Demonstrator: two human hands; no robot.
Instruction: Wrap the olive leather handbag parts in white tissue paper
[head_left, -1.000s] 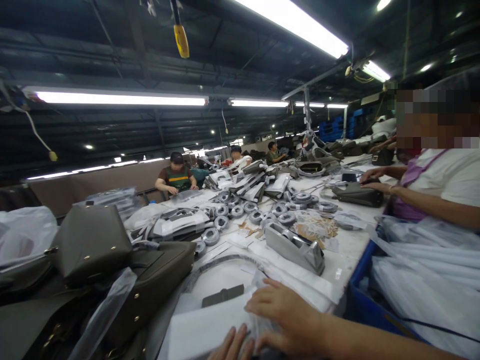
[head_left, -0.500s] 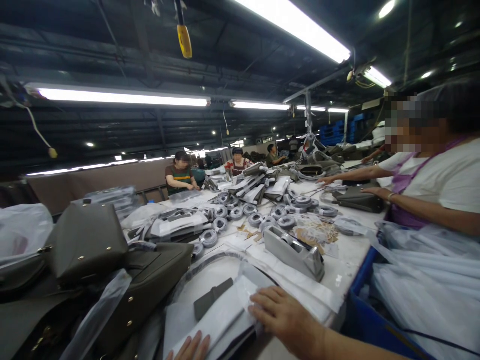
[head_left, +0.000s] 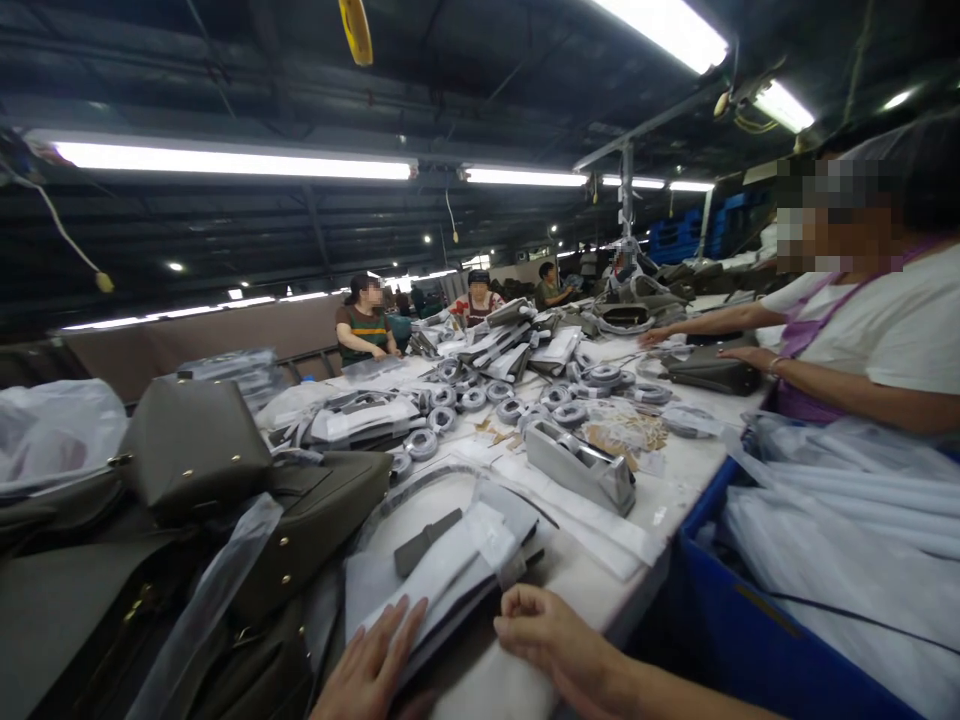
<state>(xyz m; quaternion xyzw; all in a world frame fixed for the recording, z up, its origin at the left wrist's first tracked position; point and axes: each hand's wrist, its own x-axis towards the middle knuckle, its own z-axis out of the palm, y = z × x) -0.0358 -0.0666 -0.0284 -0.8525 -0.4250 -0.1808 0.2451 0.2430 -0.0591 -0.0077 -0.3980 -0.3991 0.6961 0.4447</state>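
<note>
A flat bundle of olive-grey bag pieces, partly covered by a white wrapping sheet (head_left: 457,555), lies at the table's near edge. A strip of clear tape (head_left: 513,570) sits at its right end. My left hand (head_left: 379,655) rests on the bundle's near end, fingers stretched out. Just off the right end, my right hand (head_left: 555,640) is closed with the fingers curled to the thumb; what they hold, if anything, is hidden. A dark tab (head_left: 426,541) shows on the bundle. Behind it curves a plastic-wrapped strap (head_left: 420,490).
Olive bags (head_left: 199,440) are piled at my left. A grey tape dispenser (head_left: 577,465) stands beyond the bundle, near several wrapped coils (head_left: 511,411). At right, a blue bin (head_left: 750,600) holds plastic sheets. A co-worker (head_left: 870,330) reaches over a bag (head_left: 712,368).
My right hand has come off the bundle's right end, moved slightly down, and its fingers have curled closed. My left hand shows more fully on the sheet. The camera view has shifted slightly.
</note>
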